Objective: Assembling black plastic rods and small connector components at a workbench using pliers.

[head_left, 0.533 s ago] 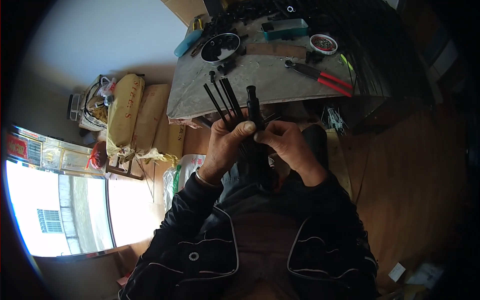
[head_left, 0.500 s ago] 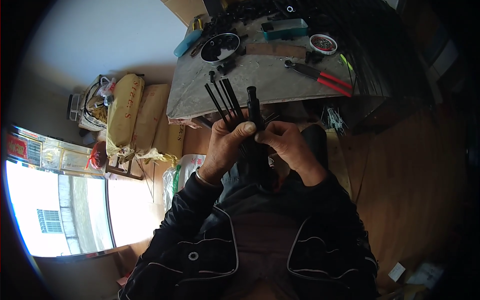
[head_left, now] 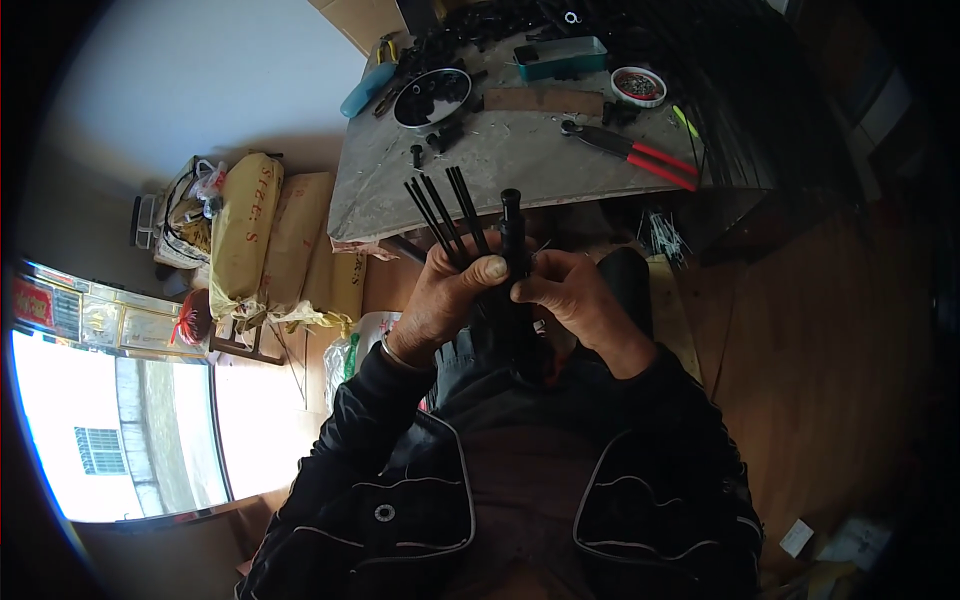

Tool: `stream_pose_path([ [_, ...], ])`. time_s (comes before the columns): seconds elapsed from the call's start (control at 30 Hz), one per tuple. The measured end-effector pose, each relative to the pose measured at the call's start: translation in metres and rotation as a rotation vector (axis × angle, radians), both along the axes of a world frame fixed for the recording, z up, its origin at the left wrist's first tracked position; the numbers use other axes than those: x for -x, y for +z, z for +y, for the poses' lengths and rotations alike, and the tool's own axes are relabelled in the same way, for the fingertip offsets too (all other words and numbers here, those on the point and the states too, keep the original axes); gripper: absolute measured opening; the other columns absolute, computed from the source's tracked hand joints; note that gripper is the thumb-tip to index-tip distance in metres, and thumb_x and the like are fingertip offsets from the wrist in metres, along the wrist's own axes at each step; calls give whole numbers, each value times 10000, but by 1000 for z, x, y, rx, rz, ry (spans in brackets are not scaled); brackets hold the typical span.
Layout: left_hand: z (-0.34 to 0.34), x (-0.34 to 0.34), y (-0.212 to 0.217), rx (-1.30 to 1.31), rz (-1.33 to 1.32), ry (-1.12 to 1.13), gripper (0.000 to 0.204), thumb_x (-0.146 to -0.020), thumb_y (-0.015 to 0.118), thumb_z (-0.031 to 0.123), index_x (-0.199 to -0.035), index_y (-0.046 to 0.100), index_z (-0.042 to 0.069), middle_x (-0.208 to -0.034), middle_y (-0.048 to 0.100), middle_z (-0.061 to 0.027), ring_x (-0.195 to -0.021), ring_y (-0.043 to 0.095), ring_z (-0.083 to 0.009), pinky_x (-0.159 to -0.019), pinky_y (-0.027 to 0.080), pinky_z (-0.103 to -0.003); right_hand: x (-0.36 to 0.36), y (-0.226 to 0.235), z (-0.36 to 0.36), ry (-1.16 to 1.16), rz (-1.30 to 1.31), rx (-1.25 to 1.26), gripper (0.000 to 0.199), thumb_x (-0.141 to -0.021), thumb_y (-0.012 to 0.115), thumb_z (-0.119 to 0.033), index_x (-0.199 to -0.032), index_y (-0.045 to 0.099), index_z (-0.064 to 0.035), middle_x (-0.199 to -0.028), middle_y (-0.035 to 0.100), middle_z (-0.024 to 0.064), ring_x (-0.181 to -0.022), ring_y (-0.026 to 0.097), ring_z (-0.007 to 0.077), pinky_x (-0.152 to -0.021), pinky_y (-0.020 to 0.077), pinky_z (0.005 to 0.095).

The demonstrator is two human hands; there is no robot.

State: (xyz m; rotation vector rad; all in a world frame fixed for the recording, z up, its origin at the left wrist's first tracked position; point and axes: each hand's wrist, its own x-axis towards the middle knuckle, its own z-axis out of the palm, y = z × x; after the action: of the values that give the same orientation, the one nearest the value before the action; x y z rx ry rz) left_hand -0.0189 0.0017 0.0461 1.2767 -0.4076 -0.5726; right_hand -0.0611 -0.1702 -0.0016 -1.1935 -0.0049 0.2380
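My left hand (head_left: 447, 288) is closed round several thin black rods (head_left: 462, 212) that fan upward past its fingers. Its thumb lies against a thicker black stepped tube (head_left: 512, 225), which stands nearly upright between my hands. My right hand (head_left: 570, 295) is closed in a pinch at the right side of this tube, thumb and forefinger together. Whether a small piece sits between those fingertips is hidden. Below the hands, the dark lower part of the tube merges with my dark clothes.
Beyond my hands, a grey table (head_left: 480, 155) carries red-handled pliers (head_left: 630, 155), a round dish of black parts (head_left: 432, 98), a teal tray (head_left: 560, 62) and a white bowl of small pieces (head_left: 638, 87). Long black strands hang at its right. Yellow sacks (head_left: 243, 235) stand at left.
Both hands, with the rods and tube, sit slightly lower and farther from the table edge. The rods have spread a little, and my right thumb and fingers have shifted slightly along the tube.
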Motion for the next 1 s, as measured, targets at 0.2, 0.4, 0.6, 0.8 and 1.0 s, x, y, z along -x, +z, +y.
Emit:
stream_pose_path([
  [0.2,-1,-4,-3,83,32,10,360,-880,681,219,-1164,618,7,-1010,678,-66,-949,621,-150,-887,480,-310,7,12,0,-91,-58,189,297,-732,835,-260,-741,611,-65,-697,571,-34,-643,506,53,-591,391,216],
  [0.4,-1,-4,-2,103,14,-41,343,-886,673,226,-1146,622,9,-1014,667,-64,-960,612,-158,-908,462,-320,2,9,-10,7,62,51,339,-721,840,-309,-703,618,-53,-616,553,-16,-555,498,65,-523,380,224],
  [0.6,4,-1,-6,54,-30,-61,404,-901,644,266,-1201,580,4,-1140,628,-110,-1042,604,-196,-938,462,-343,1,12,-4,43,83,-77,366,-732,833,-258,-910,608,-32,-800,609,27,-717,585,93,-629,484,229],
  [0.8,-16,19,-14,-18,-58,123,401,-1014,447,306,-1291,508,22,-1112,618,-55,-1027,572,-137,-917,441,-278,-1,24,5,-27,-32,-323,382,-819,709,-59,-1173,565,-42,-957,620,5,-802,588,81,-771,472,216],
  [1.0,-20,14,-16,-64,-87,118,485,-1019,369,402,-1289,482,14,-1101,638,-113,-959,623,-159,-832,499,-271,-6,18,-6,25,60,-270,409,-790,736,-23,-1165,574,-22,-936,638,35,-736,584,73,-608,475,211],
])
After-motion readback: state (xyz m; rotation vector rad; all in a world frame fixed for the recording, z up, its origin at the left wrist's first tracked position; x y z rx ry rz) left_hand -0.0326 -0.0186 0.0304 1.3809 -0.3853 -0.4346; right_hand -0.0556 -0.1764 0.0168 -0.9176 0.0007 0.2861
